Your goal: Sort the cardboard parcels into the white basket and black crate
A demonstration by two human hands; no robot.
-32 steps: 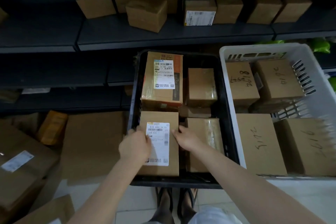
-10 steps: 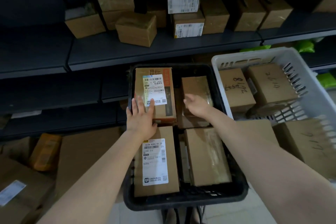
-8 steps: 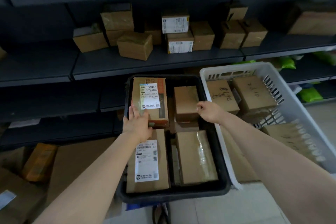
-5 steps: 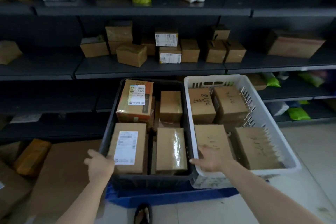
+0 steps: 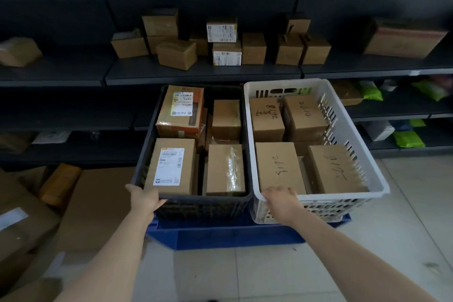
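Here, the left hand point(image 5: 145, 200) grips the rim of the black crate point(image 5: 203, 206) at its near-left corner, while the right hand point(image 5: 279, 200) curls its fingers over the near rim of the white basket point(image 5: 282, 84). Crate and basket stand side by side, close against each other, on a blue base point(image 5: 232, 236) on the tiled floor point(image 5: 269, 274). The crate holds a white-labelled parcel point(image 5: 171, 167) nearest the left hand, a taped parcel point(image 5: 225, 169) beside it, and behind them an orange-printed labelled parcel point(image 5: 181, 110) and a plain small parcel point(image 5: 226, 117). The basket holds four cardboard parcels with handwritten numbers point(image 5: 279, 167). Behind, a dark shelf point(image 5: 203, 73) carries further small cartons point(image 5: 253, 48)
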